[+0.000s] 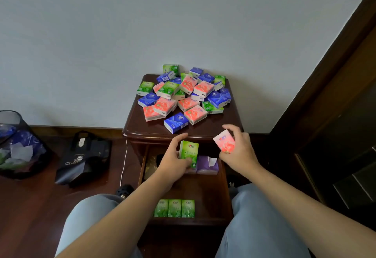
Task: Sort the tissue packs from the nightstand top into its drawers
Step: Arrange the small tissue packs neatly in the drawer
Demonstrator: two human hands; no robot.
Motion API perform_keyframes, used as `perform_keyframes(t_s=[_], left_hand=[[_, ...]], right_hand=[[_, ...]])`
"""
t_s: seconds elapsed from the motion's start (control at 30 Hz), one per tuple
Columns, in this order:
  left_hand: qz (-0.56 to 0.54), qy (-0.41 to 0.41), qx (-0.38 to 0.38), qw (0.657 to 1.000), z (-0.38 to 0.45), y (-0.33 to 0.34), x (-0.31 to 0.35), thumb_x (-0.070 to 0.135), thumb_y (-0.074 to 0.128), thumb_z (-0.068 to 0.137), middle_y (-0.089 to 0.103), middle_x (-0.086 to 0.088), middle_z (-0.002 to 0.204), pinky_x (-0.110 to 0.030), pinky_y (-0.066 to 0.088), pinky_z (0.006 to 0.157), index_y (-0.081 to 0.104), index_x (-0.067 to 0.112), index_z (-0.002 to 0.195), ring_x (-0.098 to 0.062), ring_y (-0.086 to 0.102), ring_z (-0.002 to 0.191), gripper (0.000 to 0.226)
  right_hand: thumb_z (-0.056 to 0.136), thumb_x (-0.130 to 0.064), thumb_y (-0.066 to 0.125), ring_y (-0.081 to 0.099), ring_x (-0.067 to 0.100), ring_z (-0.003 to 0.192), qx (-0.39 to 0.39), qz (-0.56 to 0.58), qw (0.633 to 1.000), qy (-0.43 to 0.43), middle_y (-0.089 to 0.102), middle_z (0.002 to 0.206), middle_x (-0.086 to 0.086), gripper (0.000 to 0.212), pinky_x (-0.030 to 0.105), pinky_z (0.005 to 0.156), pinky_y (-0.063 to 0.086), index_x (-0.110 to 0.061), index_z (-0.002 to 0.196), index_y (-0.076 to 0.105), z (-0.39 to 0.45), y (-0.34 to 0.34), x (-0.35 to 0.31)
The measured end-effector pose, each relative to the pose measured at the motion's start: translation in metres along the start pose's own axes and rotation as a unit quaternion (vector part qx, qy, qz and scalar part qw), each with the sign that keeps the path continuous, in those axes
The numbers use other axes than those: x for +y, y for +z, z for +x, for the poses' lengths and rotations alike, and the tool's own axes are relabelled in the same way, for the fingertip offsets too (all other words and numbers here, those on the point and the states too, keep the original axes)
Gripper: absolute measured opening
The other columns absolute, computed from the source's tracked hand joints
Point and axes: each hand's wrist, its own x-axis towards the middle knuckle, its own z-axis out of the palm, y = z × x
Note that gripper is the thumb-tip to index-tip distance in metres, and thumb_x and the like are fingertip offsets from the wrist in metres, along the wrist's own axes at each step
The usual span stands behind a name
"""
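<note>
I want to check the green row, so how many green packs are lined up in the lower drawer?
3: left, middle and right, side by side at the drawer front. The arms may hide others farther back.

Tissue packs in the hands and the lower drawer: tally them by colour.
Green: 4 (green pack in left hand, three green packs in lower drawer)
Pink: 1 (pink pack in right hand)
Total: 5
</note>
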Motion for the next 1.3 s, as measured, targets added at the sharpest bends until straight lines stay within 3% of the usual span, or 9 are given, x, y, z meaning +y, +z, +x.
perform_keyframes(t_s=[0.07,0.2,0.4,0.73,0.9,1.0,1.1,1.2,1.3], left_hand=[[0.012,-0.008,-0.003,1.000,-0.006,-0.004,-0.011,-0.016,0.061,0.091,0.067,-0.016,0.108,-0.037,0.065,0.072,0.057,0.044,0.128,-0.021,0.072,0.086,0.070],[0.021,-0.036,-0.003,0.999,-0.019,-0.014,-0.038,-0.018,0.065,0.087,0.065,-0.011,0.110,-0.041,0.065,0.072,0.057,0.029,0.124,-0.021,0.069,0.090,0.060],[0.047,-0.074,0.017,0.996,-0.031,-0.023,-0.085,-0.014,0.078,0.077,0.066,-0.013,0.103,-0.048,0.063,0.068,0.051,0.025,0.117,-0.023,0.069,0.078,0.062],[0.067,-0.124,0.054,0.989,-0.018,-0.025,-0.130,0.020,0.077,0.094,0.065,-0.021,0.109,-0.056,0.064,0.065,0.063,0.028,0.102,-0.037,0.072,0.094,0.017],[0.095,-0.107,0.040,0.989,-0.002,-0.022,-0.138,0.022,0.072,0.097,0.053,-0.009,0.088,-0.017,0.050,0.043,0.064,0.026,0.098,-0.015,0.055,0.068,0.009],[0.095,-0.121,0.037,0.987,0.004,-0.021,-0.145,0.022,0.071,0.098,0.048,-0.004,0.084,-0.012,0.044,0.040,0.062,0.026,0.098,-0.010,0.049,0.065,0.010],[0.080,-0.151,0.030,0.985,0.010,-0.019,-0.150,0.023,0.070,0.098,0.051,-0.006,0.092,-0.015,0.050,0.044,0.062,0.025,0.102,-0.016,0.058,0.076,0.009],[0.035,-0.213,0.026,0.976,0.013,-0.019,-0.150,0.023,0.069,0.099,0.056,-0.011,0.119,-0.036,0.063,0.057,0.061,0.029,0.104,-0.031,0.065,0.105,0.011],[0.019,-0.231,0.014,0.973,0.013,-0.019,-0.150,0.013,0.070,0.097,0.056,-0.007,0.125,-0.035,0.064,0.059,0.060,0.031,0.110,-0.028,0.065,0.107,0.024]], right_hand=[[0.065,-0.011,0.079,0.059,0.017,0.091,-0.033,-0.010,0.999,-0.005,0.043,0.107,-0.005,0.078,0.013,0.073,0.044,-0.045,0.130,0.053,-0.015,0.010,0.003],[0.071,-0.025,0.095,0.068,0.024,0.087,-0.084,0.072,0.992,0.063,0.062,0.104,0.006,0.060,0.040,0.074,0.059,-0.024,0.114,0.053,-0.041,0.034,0.014],[0.086,-0.031,0.084,0.071,0.019,0.090,-0.146,0.030,0.979,0.141,0.076,0.097,-0.002,0.022,0.038,0.082,0.057,-0.024,0.105,0.073,-0.065,0.073,0.042],[0.097,-0.028,0.072,0.066,0.022,0.118,-0.227,-0.146,0.951,0.151,0.073,0.125,0.002,0.026,0.028,0.098,0.049,-0.020,0.122,0.076,-0.060,0.126,0.080],[0.091,-0.028,0.074,0.070,0.023,0.109,-0.279,-0.200,0.917,0.205,0.076,0.117,0.002,0.017,0.029,0.088,0.056,-0.028,0.108,0.078,-0.059,0.147,0.094],[0.088,-0.021,0.077,0.070,0.022,0.113,-0.294,-0.227,0.905,0.209,0.075,0.120,0.003,0.020,0.028,0.091,0.056,-0.029,0.107,0.077,-0.054,0.153,0.099],[0.088,-0.013,0.075,0.067,0.021,0.117,-0.303,-0.236,0.896,0.224,0.071,0.126,0.001,0.027,0.026,0.093,0.053,-0.030,0.108,0.076,-0.046,0.154,0.102],[0.089,-0.004,0.072,0.064,0.021,0.123,-0.312,-0.239,0.890,0.231,0.067,0.134,0.001,0.037,0.028,0.098,0.052,-0.029,0.117,0.075,-0.041,0.156,0.107],[0.090,-0.004,0.075,0.064,0.020,0.122,-0.326,-0.237,0.887,0.225,0.066,0.135,0.001,0.037,0.025,0.096,0.051,-0.026,0.120,0.076,-0.044,0.162,0.110]])
